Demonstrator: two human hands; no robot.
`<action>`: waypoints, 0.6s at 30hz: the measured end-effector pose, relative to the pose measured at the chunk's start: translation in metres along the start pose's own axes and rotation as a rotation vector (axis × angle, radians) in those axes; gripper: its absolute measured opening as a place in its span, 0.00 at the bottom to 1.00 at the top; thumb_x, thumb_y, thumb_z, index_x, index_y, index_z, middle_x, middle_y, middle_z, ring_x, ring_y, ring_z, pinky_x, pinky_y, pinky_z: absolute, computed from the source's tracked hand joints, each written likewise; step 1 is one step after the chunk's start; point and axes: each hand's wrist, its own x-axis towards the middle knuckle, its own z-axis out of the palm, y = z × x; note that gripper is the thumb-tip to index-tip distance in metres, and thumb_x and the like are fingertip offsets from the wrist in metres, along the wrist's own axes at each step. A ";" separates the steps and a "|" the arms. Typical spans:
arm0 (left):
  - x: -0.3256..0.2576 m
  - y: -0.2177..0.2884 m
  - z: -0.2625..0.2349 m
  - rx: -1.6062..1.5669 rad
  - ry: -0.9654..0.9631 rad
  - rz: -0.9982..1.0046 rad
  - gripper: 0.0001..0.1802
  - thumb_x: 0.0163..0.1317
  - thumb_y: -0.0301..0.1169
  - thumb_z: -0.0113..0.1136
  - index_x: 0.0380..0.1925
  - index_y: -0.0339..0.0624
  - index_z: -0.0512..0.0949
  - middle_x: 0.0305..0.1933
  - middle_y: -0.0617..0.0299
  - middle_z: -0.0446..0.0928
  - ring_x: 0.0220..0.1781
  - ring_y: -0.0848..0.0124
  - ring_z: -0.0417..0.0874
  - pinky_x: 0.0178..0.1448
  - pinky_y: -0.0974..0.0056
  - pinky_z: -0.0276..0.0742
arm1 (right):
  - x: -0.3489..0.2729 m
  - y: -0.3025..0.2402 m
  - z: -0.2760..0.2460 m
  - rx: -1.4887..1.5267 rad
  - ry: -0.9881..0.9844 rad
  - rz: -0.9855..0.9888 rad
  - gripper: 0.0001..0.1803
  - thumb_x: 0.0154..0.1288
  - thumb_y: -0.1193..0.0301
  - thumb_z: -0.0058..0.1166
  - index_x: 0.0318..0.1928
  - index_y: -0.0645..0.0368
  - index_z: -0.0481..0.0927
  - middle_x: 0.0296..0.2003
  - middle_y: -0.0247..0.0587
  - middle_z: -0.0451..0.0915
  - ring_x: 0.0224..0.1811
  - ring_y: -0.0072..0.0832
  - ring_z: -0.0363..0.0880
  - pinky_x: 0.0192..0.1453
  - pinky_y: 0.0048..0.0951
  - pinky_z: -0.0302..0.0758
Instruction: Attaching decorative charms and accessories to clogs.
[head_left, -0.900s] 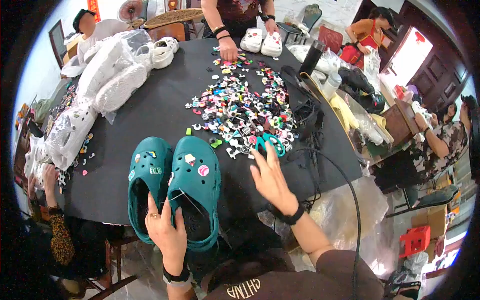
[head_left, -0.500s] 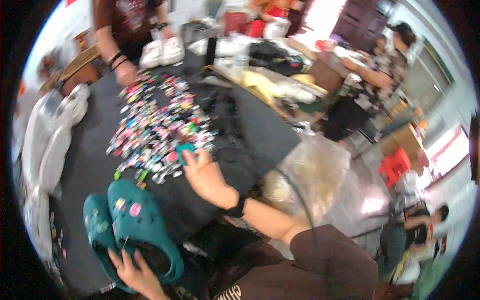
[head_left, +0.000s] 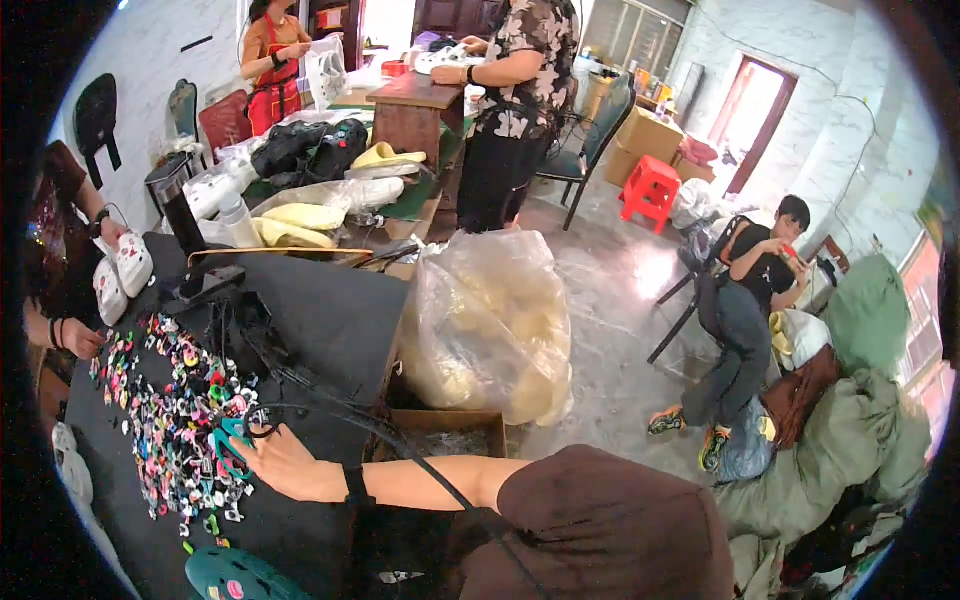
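Note:
My right hand (head_left: pixel 285 465) reaches left over a black table, its fingers closed on a small teal looped piece (head_left: pixel 230 446) whose exact kind I cannot make out. Right beside it spreads a pile of small colourful shoe charms (head_left: pixel 180 420). At the lower edge shows the toe of a teal clog (head_left: pixel 240 577) with a pink charm on it; the rest of the shoe is cut off. My left hand is out of the picture.
Across the table a co-worker's hand (head_left: pixel 78 338) touches the charms; the other holds white clogs (head_left: pixel 125 275). Black cables (head_left: pixel 330 400) cross near my arm. A clear plastic bag (head_left: pixel 490 320) stands beyond the table's right edge. A person sits by green sacks (head_left: pixel 850 440).
The view has swung right, so the teal clogs have mostly left the picture and my left hand has gone out of it. My right hand still holds the teal piece by the charms.

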 end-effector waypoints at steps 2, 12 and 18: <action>0.000 0.010 -0.008 -0.021 -0.061 -0.075 0.23 0.57 0.47 0.58 0.43 0.40 0.79 0.59 0.44 0.67 0.57 0.46 0.70 0.61 0.45 0.63 | -0.008 0.001 -0.004 0.062 0.115 -0.026 0.40 0.48 0.59 0.62 0.59 0.64 0.62 0.53 0.56 0.65 0.53 0.43 0.66 0.48 0.40 0.64; 0.006 0.023 -0.020 -0.110 -0.137 -0.212 0.21 0.58 0.40 0.58 0.46 0.36 0.77 0.59 0.39 0.66 0.55 0.46 0.72 0.58 0.54 0.68 | 0.007 0.008 -0.006 0.190 -0.275 0.112 0.37 0.48 0.80 0.48 0.62 0.66 0.55 0.43 0.65 0.67 0.23 0.48 0.76 0.26 0.42 0.73; 0.009 0.012 -0.005 0.005 0.093 0.124 0.15 0.56 0.35 0.61 0.37 0.32 0.80 0.53 0.37 0.70 0.31 0.51 0.80 0.32 0.59 0.76 | 0.004 0.025 -0.033 0.290 -0.328 0.156 0.33 0.52 0.81 0.44 0.62 0.68 0.54 0.46 0.70 0.69 0.37 0.55 0.76 0.39 0.43 0.75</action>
